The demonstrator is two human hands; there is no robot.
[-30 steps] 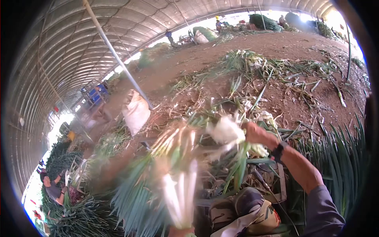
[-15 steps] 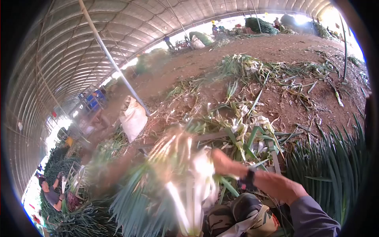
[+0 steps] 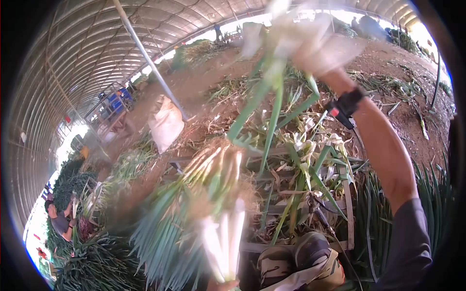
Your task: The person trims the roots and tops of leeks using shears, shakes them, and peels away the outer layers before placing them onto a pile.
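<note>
Thick white stalks of a bunch of green onions [image 3: 224,242] stand upright low in the view, with brownish roots at their top. My left hand [image 3: 224,285] shows only in part at the bottom edge, closed around these stalks. High at the upper middle is my right hand [image 3: 326,51], smeared by motion, with a dark band on its wrist. Pale, blurred peelings and long green onion leaves [image 3: 274,92] trail down from it. Behind and left of the bunch lies a pile of green onions [image 3: 170,228], its roots toward the far side.
A slatted frame [image 3: 348,208] before my knees carries stripped leaves [image 3: 303,169]. A pale sack [image 3: 165,127] stands beyond, near a slanting pole [image 3: 150,63]. More onions [image 3: 432,203] stand at right. At far left a person [image 3: 62,220] handles onions.
My right hand has swung up and away from the bunch, with leaves now trailing from it. The bunch has stayed low in front of me. The view has shifted slightly.
</note>
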